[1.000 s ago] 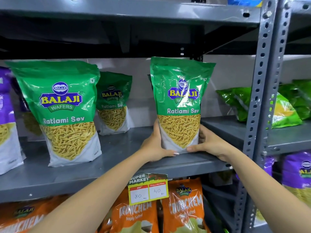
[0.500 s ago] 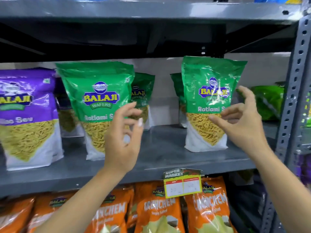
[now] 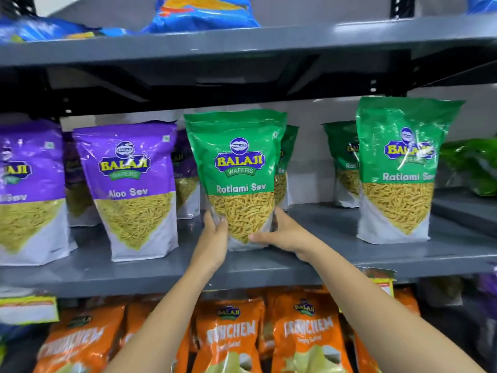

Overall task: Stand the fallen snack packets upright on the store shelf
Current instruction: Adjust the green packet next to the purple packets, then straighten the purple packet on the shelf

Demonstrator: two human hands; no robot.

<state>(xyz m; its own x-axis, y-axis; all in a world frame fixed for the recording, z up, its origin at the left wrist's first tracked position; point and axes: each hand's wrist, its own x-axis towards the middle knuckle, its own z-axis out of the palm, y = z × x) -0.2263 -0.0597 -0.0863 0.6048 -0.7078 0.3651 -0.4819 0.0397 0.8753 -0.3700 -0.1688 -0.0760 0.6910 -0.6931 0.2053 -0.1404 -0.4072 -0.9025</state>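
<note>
A green Ratlami Sev packet [image 3: 238, 168] stands upright at the middle of the grey shelf [image 3: 269, 267], leaning slightly left. My left hand [image 3: 215, 234] grips its lower left side and my right hand [image 3: 282, 231] grips its lower right corner. A second green Ratlami Sev packet [image 3: 400, 168] stands upright to the right, untouched. More green packets [image 3: 343, 162] stand behind, toward the back wall. A purple Aloo Sev packet [image 3: 134, 189] stands upright to the left, tilted a little.
Another purple packet [image 3: 27, 189] sits at the far left edge. Orange Crunchem packets [image 3: 228, 335] fill the shelf below, behind price tags [image 3: 27, 309]. Blue packets [image 3: 201, 12] lie on the shelf above. A loose green bag [image 3: 473, 168] rests at far right.
My hands let go of the right green packet and moved left. Both now hold the base of the middle green packet. The view shifted left and up.
</note>
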